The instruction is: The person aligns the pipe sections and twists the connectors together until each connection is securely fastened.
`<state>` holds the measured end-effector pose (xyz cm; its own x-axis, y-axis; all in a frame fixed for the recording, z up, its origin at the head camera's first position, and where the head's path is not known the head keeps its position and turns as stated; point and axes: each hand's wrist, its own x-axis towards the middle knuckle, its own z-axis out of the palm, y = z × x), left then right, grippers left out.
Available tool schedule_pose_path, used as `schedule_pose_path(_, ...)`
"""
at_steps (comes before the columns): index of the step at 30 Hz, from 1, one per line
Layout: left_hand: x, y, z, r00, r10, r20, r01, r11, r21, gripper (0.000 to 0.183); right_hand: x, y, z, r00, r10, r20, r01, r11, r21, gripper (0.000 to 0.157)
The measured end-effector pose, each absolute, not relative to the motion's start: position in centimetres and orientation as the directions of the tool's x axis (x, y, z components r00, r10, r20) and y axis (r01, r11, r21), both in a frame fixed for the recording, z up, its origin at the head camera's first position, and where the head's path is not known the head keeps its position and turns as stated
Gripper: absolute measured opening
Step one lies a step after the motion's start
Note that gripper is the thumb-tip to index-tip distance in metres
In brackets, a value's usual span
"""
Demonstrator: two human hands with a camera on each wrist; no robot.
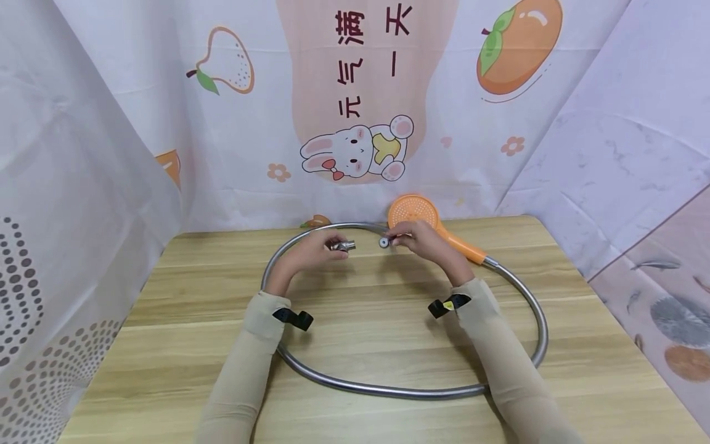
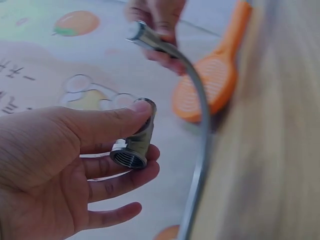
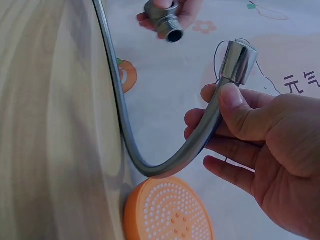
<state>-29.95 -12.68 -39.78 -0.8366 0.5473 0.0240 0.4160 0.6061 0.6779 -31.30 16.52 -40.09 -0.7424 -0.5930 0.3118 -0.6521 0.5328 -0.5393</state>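
Observation:
Between thumb and fingers my left hand (image 1: 317,250) pinches a small chrome threaded pipe fitting (image 2: 136,142). Its threaded hollow opening shows in the left wrist view, and a male threaded end points out in the right wrist view. My right hand (image 1: 421,239) grips a grey shower hose (image 3: 200,132) just below its chrome end nut (image 3: 239,62). In the head view the nut and the fitting face each other, a short gap apart. The hose loops over the wooden table and joins the handle of an orange shower head (image 1: 413,211), which lies behind my right hand.
The wooden table (image 1: 183,327) ends at a printed cloth backdrop (image 1: 244,142). Patterned cloth also hangs on the left and right sides. Both forearms cross the hose loop. A black strap mount (image 1: 293,317) sits on each wrist.

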Motion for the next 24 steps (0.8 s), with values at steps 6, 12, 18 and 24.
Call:
schedule_pose_path(6,-30.3,-13.4,-37.7,-0.836,0.538,0.108,0.458,0.575,0.678,0.026,-32.2,15.4,-39.1,-0.740,-0.578,0.344,-0.657,0.512,-0.553,0.016)
schedule_pose_path(12,-30.4,-13.8,-36.5,-0.837,0.520,0.169,0.469,0.523,0.712,0.027,-32.4,14.6,-38.7,-0.738,-0.559,0.379,-0.667,0.517,-0.536,0.016)
schedule_pose_path(18,-30.4,-13.8,-35.7,-0.857,0.478,0.191,0.437,0.480,0.760,0.028,-32.3,14.1,-38.6,-0.771,-0.504,0.390,-0.627,0.492,-0.604,0.022)
schedule_pose_path(24,-30.1,-14.0,-34.8,-0.854,0.474,0.214,0.437,0.431,0.790,0.027,-32.0,14.0,-38.0,-0.811,-0.443,0.382,-0.574,0.476,-0.666,0.024)
